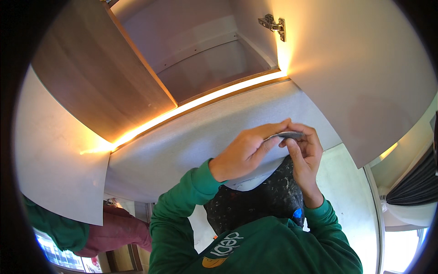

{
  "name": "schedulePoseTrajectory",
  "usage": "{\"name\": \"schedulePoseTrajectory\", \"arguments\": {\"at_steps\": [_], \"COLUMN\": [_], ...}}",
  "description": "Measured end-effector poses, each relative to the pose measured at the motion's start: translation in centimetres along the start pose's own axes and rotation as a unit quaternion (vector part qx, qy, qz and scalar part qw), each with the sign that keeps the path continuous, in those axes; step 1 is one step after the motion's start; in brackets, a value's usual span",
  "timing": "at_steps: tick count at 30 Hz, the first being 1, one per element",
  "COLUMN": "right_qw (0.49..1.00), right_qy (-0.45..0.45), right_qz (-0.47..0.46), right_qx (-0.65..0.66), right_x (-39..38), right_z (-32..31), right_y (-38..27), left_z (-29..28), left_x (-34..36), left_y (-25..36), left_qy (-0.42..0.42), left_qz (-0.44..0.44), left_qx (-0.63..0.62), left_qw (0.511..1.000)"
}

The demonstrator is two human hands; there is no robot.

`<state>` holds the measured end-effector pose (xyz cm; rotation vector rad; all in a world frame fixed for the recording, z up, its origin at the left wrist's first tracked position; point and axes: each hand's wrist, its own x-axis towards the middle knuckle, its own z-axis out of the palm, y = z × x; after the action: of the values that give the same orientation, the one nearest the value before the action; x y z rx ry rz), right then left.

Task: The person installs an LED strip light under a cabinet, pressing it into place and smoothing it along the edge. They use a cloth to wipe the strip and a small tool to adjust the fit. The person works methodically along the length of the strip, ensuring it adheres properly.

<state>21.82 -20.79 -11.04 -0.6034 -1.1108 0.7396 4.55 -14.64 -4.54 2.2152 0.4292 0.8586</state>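
Observation:
My left hand [244, 150] and my right hand [306, 157] meet in front of my body, below a cabinet. Between their fingers is a thin, dark grey, flexible-looking flat piece [292, 134], slightly bent. It could be a folded sheet or strip; its kind is not clear. Fingers of both hands pinch it, the left from its left end and the right from its right end. The fingertips cover part of it.
Above is an open cabinet [205, 68] with a glowing light strip [219, 94] along its lower edge. A brown door [105, 68] covers its left side. A metal hinge [273, 27] sits by a pale panel [360, 77] at right. Another person's maroon trousers [116, 230] show at lower left.

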Motion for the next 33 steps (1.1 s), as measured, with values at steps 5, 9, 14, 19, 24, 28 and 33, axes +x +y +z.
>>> {"name": "schedulePoseTrajectory", "arguments": {"at_steps": [5, 9, 14, 19, 24, 28, 33], "right_qw": [0.98, 0.94, 0.904, 0.896, 0.879, 0.887, 0.888], "right_qy": [0.016, 0.044, 0.057, 0.065, 0.05, 0.058, 0.057], "right_qz": [0.008, 0.135, 0.183, 0.193, 0.151, 0.188, 0.166], "right_qx": [-0.199, -0.311, -0.381, -0.396, -0.449, -0.418, -0.424], "right_x": [-1.0, -6.2, -14.5, -17.6, -17.1, -16.9, -17.1], "right_z": [-4.5, -10.0, -15.2, -16.8, -16.6, -16.4, -16.3], "right_y": [4.6, 12.0, 18.1, 19.8, 20.0, 19.9, 19.9], "left_z": [-4.3, -7.3, -6.7, -5.3, -7.4, -7.9, -6.7], "left_x": [3.4, 8.8, 13.5, 14.7, 11.9, 11.6, 13.4], "left_y": [-0.9, -4.6, -8.2, -8.9, -7.4, -7.7, -9.1], "left_qy": [0.148, 0.148, 0.022, -0.061, -0.064, -0.082, -0.039], "left_qz": [0.037, -0.005, -0.102, -0.143, -0.107, -0.1, -0.107], "left_qx": [0.262, 0.431, 0.418, 0.354, 0.37, 0.431, 0.332], "left_qw": [0.953, 0.89, 0.902, 0.922, 0.921, 0.893, 0.936]}}
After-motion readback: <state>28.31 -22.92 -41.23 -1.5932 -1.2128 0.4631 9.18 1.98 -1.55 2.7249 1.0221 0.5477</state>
